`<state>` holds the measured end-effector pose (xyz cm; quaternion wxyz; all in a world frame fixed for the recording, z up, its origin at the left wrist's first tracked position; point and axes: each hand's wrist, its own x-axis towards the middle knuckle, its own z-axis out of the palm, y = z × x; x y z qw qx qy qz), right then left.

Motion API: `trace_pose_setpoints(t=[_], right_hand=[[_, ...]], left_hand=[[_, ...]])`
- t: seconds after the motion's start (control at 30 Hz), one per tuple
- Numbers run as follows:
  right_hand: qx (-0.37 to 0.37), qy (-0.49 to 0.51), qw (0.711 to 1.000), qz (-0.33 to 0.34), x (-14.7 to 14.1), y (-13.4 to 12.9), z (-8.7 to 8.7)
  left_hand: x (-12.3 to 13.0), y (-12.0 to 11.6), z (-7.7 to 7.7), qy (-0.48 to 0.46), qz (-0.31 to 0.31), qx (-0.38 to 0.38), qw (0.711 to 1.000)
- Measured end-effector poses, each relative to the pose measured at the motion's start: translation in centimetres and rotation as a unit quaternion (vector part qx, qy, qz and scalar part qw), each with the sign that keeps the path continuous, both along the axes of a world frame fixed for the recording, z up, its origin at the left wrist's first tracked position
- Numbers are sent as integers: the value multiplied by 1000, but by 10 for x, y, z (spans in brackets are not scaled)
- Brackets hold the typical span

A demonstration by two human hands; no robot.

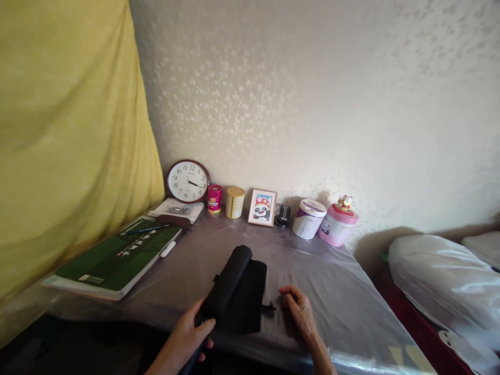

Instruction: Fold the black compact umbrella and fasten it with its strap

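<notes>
A black roll-up item, perhaps a cloth case (230, 281), lies partly rolled near the table's front edge. Its left part forms a thick tube, while a flat flap spreads to the right. A short dark strap (269, 308) sticks out from the flap's right side. My left hand (191, 333) grips the lower left end of the roll, with the thumb on top and the other fingers partly hidden underneath. Just right of the strap is my right hand (299, 310), its fingers loosely bent and slightly apart. Nothing visible is held in it.
On the left lie a green book (117, 255), a pen (146, 229), a brown case (174, 220) and a white object (167, 249). Along the wall stand a clock (188, 181), cans (235, 202), a panda picture (262, 207), a black device (283, 216) and tubs (308, 219). White bags (441, 276) sit right.
</notes>
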<state>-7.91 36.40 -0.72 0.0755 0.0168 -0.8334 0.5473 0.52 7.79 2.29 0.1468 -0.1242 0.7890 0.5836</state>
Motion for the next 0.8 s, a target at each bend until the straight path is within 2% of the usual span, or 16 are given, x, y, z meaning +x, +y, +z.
trace_pose_setpoints(t=[0.03,0.1,0.2,0.33,0.43,0.53,0.67,0.73,0.8], right_hand=[[4,2,1000,1,0,0,0],[16,13,1000,1,0,0,-1],[36,36,999,-3,1,0,-1],[55,50,997,-9,2,-1,0],[58,62,996,-10,2,-1,1],[58,74,996,-10,3,0,0],[52,77,996,-11,2,1,-3],[43,79,996,-12,1,1,-4],[32,79,996,-12,1,2,-5]], left_hand=[[0,-3,-2,24,15,-26,999],[3,-6,-4,127,38,-147,980],[8,-5,-3,233,7,-328,915],[9,0,-5,206,-81,-433,874],[0,-4,-9,171,-93,-464,864],[-10,-15,-7,172,-83,-398,897],[-11,-28,13,145,-61,-157,975],[-6,-28,25,105,-54,-31,993],[-1,-24,35,81,-65,35,994]])
